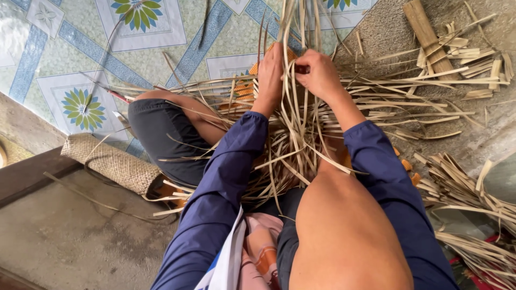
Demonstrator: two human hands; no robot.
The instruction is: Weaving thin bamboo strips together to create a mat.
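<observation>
Head view, looking down at a seated person. The left hand (270,72) and right hand (318,72) meet close together in a loose mass of pale bamboo strips (293,145), the right hand's fingers pinched on strips. Just beyond the left hand lies an orange woven piece (243,88). Left of the left hand's forearm rests a rolled woven mat (110,164); a bamboo stick (427,35) lies far right.

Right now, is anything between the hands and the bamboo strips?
Nothing visible. The left hand and the right hand are already in among the pale bamboo strips, touching them. Whether the fingers are gripping a strip cannot be told.
</observation>
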